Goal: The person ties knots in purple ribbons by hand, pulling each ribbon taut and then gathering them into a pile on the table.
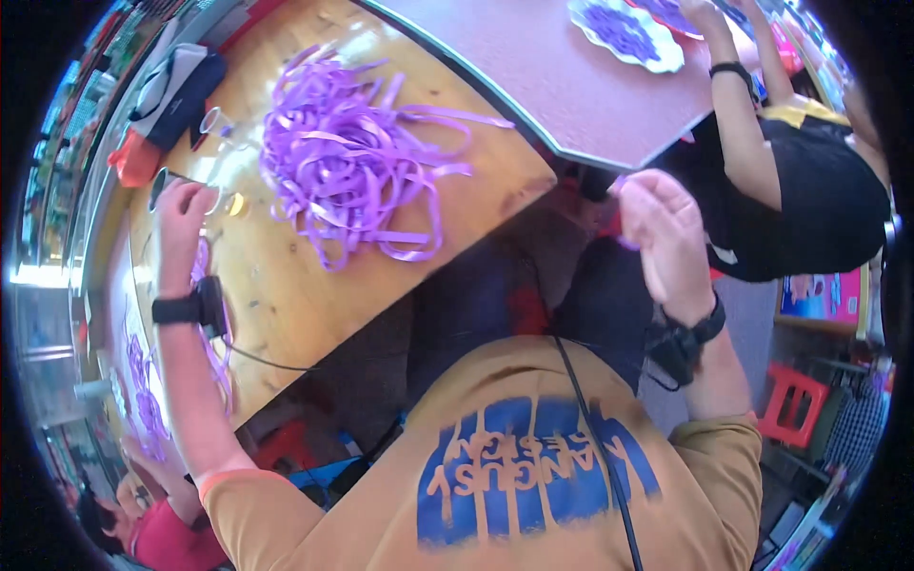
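Observation:
A big tangled heap of shiny purple ribbon (347, 157) lies on the wooden table in front of me. My left hand (184, 219) is over the table's left side, its fingers drawn together beside a small dark object; what it grips, if anything, I cannot make out. A strip of purple ribbon (201, 262) runs along that wrist and down the near table edge. Off the table to the right, my right hand (662, 228) is raised and closed, with bits of purple ribbon (619, 185) showing at its fingers.
Near my left hand are a clear cup (215, 122), a yellowish roll (237, 204) and a dark bag (186, 90). A person in black (800, 190) sits at the adjoining pinkish table (533, 57), by a white plate (657, 59) of purple pieces. A red stool (793, 404) stands right.

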The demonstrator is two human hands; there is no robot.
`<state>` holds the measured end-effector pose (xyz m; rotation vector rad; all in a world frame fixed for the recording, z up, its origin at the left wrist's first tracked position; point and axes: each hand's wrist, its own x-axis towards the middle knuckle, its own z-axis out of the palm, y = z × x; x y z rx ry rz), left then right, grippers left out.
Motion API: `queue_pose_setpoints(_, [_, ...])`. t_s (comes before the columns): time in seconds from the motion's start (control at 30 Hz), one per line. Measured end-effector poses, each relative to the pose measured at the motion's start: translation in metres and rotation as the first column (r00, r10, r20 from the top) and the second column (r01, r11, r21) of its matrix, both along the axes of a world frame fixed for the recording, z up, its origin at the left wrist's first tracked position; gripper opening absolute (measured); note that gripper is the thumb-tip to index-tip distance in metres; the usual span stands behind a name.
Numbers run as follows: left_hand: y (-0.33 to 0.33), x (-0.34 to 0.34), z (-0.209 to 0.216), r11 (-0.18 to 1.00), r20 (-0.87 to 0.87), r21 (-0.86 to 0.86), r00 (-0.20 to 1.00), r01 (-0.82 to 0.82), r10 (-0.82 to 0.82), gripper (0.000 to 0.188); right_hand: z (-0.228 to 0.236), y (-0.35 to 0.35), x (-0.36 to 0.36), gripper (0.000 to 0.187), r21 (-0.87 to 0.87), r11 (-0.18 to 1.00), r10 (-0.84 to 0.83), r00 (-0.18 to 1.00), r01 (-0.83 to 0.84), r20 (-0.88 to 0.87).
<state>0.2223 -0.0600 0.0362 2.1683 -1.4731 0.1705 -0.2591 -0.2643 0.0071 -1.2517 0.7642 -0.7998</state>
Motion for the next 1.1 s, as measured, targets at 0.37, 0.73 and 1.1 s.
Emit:
queue_pose_setpoints(0.37, [-0.04,-0.298,0.024,0.774,-0.488,-0.209,0.623,0.597,-0.612,0.03,0.019,0.073,-0.014,0.006,0.171,0.902,0.381,0.916,-0.397,0.123])
queue_pose_setpoints(0.73, [-0.036,-0.315,-0.02,0.815,-0.599,-0.268,0.574,0.513,-0.559,0.01,0.006,0.08,-0.004,0.013,0.288,0.833,0.477,0.877,-0.472,0.056])
queue_pose_setpoints(1.1, [-0.018,-0.305,-0.033,0.932,-0.779,-0.255,0.516,0.257,-0.356,0.014,0.003,0.079,0.032,0.016,-0.69,0.635,0.219,0.938,-0.347,-0.27])
